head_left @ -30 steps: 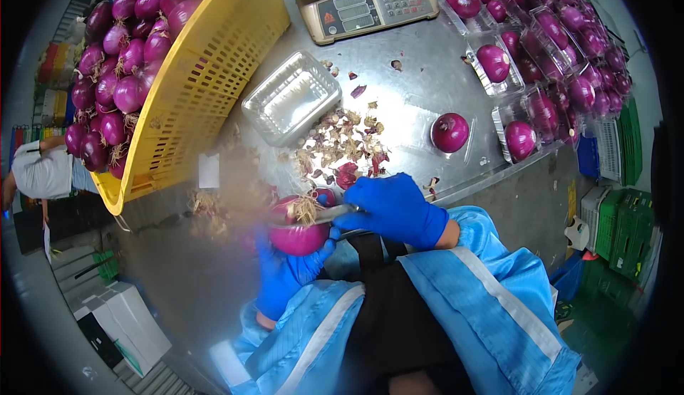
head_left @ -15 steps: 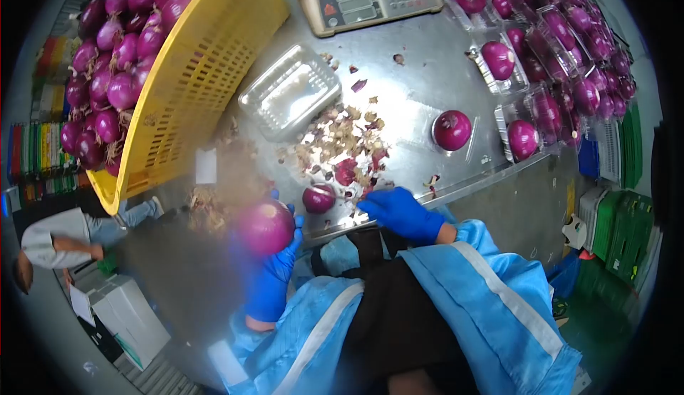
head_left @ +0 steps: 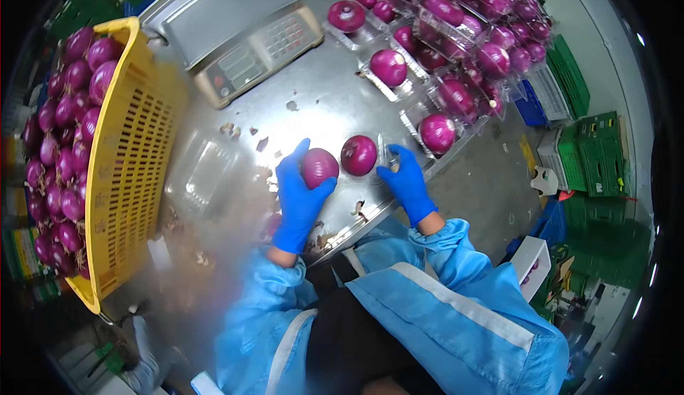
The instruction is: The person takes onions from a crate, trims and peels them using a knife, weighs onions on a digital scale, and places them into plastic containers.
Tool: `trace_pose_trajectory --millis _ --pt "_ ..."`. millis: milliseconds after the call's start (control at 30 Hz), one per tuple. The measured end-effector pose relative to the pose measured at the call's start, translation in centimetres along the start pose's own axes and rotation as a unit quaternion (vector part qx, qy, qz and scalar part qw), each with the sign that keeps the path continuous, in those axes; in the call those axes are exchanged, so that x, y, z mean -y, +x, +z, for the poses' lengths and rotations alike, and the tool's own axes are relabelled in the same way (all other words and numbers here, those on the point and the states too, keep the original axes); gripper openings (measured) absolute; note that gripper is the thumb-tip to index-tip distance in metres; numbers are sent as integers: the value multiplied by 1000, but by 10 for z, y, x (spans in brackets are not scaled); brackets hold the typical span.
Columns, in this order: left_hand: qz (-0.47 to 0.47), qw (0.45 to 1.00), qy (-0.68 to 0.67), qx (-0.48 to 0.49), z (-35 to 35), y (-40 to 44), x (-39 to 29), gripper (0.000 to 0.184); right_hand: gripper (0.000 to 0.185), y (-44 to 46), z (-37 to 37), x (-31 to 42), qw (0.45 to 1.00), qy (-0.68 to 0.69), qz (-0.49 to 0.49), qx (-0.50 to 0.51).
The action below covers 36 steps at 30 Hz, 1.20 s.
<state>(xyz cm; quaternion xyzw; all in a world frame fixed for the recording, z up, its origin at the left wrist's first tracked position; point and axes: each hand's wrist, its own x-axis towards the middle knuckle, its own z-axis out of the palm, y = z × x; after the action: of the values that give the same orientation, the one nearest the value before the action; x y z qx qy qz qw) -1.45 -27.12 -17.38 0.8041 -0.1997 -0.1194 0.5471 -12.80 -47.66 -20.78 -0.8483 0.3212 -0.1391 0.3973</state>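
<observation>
My left hand [head_left: 298, 199], in a blue glove, is closed around a peeled red onion [head_left: 319, 168] just above the metal table. Right of that onion, another red onion [head_left: 358, 155] sits in a clear plastic tray [head_left: 382, 149]. My right hand [head_left: 408, 185], also blue-gloved, has its thumb and fingers at the tray's right edge and appears to grip it. Much of the tray is hard to see against the shiny metal. Partly hidden behind my left wrist is a third onion [head_left: 273, 225], blurred.
A yellow crate [head_left: 132, 160] full of red onions stands at the left. Behind are a weighing scale [head_left: 260, 53] and, at the right, stacked clear trays of onions [head_left: 456, 96]. Another clear tray [head_left: 203, 170] lies near the crate. Onion skins [head_left: 360, 210] litter the metal table [head_left: 313, 121].
My left hand has carried its onion forward beside the onion in the tray. My right hand has moved from the skins to that tray's right edge. The camera view has turned.
</observation>
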Motion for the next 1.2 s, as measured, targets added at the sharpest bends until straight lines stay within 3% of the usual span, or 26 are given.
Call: trace_pose_trajectory --millis 67,167,233,367,433,467,567,600,700,767,833,900,933,1033,1133,1167,1200 --pt "33 991 128 10 16 9 18 76 51 6 2 -18 998 6 32 60" --pt "28 996 80 1 28 6 28 79 42 8 6 -26 998 1 40 54" --pt "-46 996 75 5 24 3 18 82 38 11 20 -45 990 -41 22 131" --pt "-84 989 -118 -9 32 -1 33 78 32 7 34 -52 983 112 61 135" --pt "-154 973 -172 -13 25 7 3 74 25 7 13 -21 920 275 208 186" --pt "-190 962 -197 -15 20 12 -12 73 26 10 4 -12 897 331 223 189" --pt "-112 957 -264 -44 8 30 -43 68 23 28 -29 24 853 432 229 180" --pt "-74 971 -225 -30 2 42 -69 69 21 42 -44 36 839 463 229 169" --pt "-7 974 -225 -22 -1 81 -145 84 15 97 -106 69 811 521 224 143" --pt "34 975 -218 -5 0 102 -174 90 11 138 -133 64 797 584 108 108" --pt "41 974 -222 22 6 115 -183 93 8 196 -173 70 702 677 193 104" --pt "9 970 -238 57 11 119 -179 95 5 247 -219 77 728 664 168 26" --pt "-6 964 -252 83 11 122 -166 81 6 278 -239 76 738 658 149 5" --pt "-84 943 -292 134 1 117 -124 72 10 376 -290 64 772 618 105 -111" --pt "-141 981 -111 78 -3 107 -135 42 11 479 -336 16 768 628 74 -99" --pt "-187 970 -139 65 -2 110 -138 44 11 510 -347 8 758 635 83 -123" --pt "-234 957 -164 52 -3 113 -140 45 11 530 -352 0 786 595 66 -156"
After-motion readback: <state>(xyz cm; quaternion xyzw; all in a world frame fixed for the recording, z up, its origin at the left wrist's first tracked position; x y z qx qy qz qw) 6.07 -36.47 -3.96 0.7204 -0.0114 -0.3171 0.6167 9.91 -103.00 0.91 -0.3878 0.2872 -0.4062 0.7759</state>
